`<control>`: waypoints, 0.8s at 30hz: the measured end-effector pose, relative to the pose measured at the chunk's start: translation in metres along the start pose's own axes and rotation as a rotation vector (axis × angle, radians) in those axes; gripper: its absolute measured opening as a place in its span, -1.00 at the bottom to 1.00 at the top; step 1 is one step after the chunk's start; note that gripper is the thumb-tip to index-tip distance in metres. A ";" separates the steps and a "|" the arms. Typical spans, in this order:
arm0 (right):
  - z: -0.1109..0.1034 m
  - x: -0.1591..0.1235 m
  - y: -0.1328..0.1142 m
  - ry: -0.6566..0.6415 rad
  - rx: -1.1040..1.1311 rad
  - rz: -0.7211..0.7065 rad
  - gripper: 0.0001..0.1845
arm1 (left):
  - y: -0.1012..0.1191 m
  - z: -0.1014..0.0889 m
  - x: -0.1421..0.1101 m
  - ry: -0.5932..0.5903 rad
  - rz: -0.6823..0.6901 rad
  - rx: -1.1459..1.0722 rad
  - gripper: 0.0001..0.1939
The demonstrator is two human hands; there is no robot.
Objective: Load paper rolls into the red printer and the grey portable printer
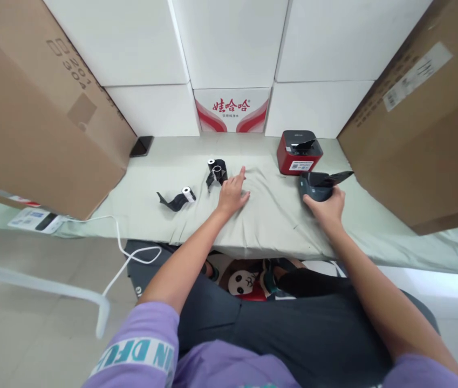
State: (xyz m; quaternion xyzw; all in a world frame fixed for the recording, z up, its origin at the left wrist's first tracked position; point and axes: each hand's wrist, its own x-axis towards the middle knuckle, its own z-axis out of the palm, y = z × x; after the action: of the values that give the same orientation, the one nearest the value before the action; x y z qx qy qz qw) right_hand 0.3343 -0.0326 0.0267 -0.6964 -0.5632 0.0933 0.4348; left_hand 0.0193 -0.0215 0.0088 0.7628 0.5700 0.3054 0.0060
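My left hand [232, 194] lies on the cloth-covered table with thumb and index finger spread, holding nothing. Just beyond its knuckles, two small paper rolls [217, 171] with black outer strips sit close together. Further left a third roll [189, 194] lies with its black strip [175, 202] trailing out. My right hand [331, 209] grips a dark blue-grey mini printer [309, 188] from the near right side, thumb on its front. A black strip [336, 178] sticks out from its top. Close behind it stands a red printer [293, 159] with a black top and a short black strip.
Large cardboard boxes stand at the left [50, 118] and right [426, 129]. White boxes [232, 43] wall off the back. A phone [142, 146] lies by the left box. A white cable [119, 237] hangs over the front edge from a white power strip [36, 220].
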 end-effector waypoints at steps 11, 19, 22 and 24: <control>0.019 0.015 0.005 -0.028 -0.028 0.027 -0.06 | 0.000 0.001 0.000 -0.009 -0.007 0.001 -0.06; 0.021 0.013 0.013 -0.028 -0.074 0.028 -0.08 | 0.000 0.000 -0.002 -0.024 -0.001 -0.004 -0.08; 0.019 0.014 0.017 -0.039 -0.099 0.041 -0.03 | 0.001 0.000 -0.001 -0.031 0.000 -0.008 -0.10; 0.015 0.019 0.020 -0.052 -0.131 0.048 0.04 | 0.002 -0.001 0.000 -0.039 0.004 -0.009 -0.12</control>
State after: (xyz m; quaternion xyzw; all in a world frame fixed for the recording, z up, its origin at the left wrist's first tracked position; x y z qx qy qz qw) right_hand 0.3457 -0.0079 0.0101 -0.7340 -0.5625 0.0848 0.3711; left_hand 0.0203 -0.0227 0.0101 0.7696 0.5668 0.2932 0.0198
